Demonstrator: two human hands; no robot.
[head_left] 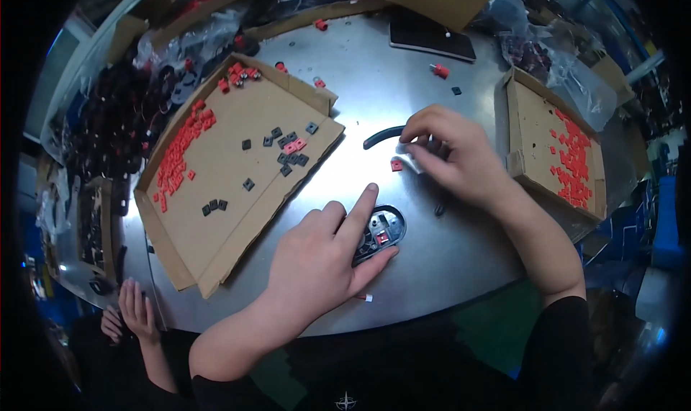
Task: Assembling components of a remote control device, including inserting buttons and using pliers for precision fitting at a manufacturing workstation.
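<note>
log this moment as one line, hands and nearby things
left hand: holding black oval housing | right hand: beside curved black handle, grip unclear | on metal table: red square part, left cardboard tray

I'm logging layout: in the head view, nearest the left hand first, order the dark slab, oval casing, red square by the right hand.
1. Oval casing, touching the left hand.
2. Red square, near right hand.
3. Dark slab, far side.

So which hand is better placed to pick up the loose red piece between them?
Probably the right hand: it is close beside the red piece, while the left hand is around the dark oval housing.
</note>
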